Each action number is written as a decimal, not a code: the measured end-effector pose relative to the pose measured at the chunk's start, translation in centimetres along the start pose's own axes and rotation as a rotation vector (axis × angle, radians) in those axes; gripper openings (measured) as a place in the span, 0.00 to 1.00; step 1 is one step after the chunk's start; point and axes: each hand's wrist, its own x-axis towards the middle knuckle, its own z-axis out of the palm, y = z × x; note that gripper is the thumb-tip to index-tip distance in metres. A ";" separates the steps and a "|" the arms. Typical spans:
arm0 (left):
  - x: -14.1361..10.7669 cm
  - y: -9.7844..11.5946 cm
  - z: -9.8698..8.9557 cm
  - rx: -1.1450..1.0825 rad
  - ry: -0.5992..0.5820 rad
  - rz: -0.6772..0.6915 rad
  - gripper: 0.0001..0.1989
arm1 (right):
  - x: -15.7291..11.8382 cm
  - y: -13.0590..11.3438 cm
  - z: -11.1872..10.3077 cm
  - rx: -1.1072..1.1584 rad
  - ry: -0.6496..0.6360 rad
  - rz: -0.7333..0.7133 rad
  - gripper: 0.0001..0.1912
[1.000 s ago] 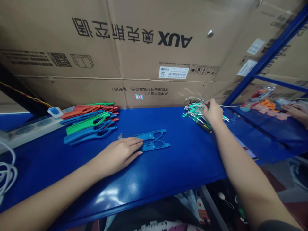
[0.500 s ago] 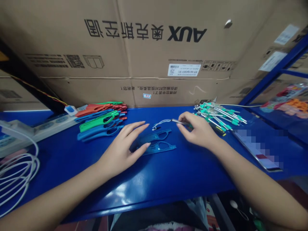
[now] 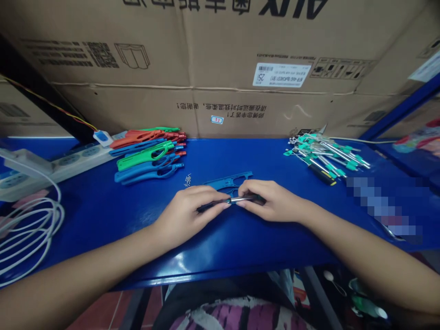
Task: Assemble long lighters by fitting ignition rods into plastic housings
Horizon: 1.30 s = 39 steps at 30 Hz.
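Observation:
My left hand [image 3: 190, 211] pinches the left end of a slender rod-like piece [image 3: 236, 200], which has a shiny metal middle and dark ends. My right hand [image 3: 270, 200] closes on its right end, with the fingertips of both hands nearly meeting. The piece lies level just above the table; fingers hide much of it, so its exact kind is unclear. Right behind it lies a blue plastic lighter half-shell [image 3: 228, 179] with a finger loop. Part of another blue loop shows behind my fingertips. Small pale metal bits [image 3: 187, 179] lie beyond my left hand.
Blue, green and orange lighter handles [image 3: 147, 158] lie piled at back left beside a power strip [image 3: 80, 158] and coiled white cable [image 3: 30, 229]. Metal rods with green parts [image 3: 330, 153] and a yellow-black tool [image 3: 323, 173] lie at right. A cardboard box [image 3: 165, 101] walls the back.
My left hand has gone from spread fingers to a pinch. My right hand has brought its metal piece left and toward me, so both hands now hold a piece between them. The view has shifted.

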 end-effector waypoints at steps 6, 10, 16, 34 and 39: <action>0.0 0.1 -0.1 0.059 0.026 0.061 0.06 | 0.1 -0.2 -0.2 -0.016 -0.001 -0.093 0.07; -0.1 -0.1 -0.1 0.084 0.031 0.107 0.06 | 0.0 -0.3 -0.2 -0.039 0.004 -0.117 0.07; -0.2 -0.2 -0.3 0.111 0.058 0.161 0.08 | -0.2 -0.3 -0.2 -0.082 0.015 -0.109 0.05; -0.2 0.1 -0.2 0.113 0.132 0.208 0.07 | -0.1 -0.4 0.1 -0.557 0.336 -0.388 0.00; -0.2 0.3 -0.1 0.105 0.141 0.203 0.06 | -0.2 -0.7 0.2 -0.685 0.354 -0.406 0.02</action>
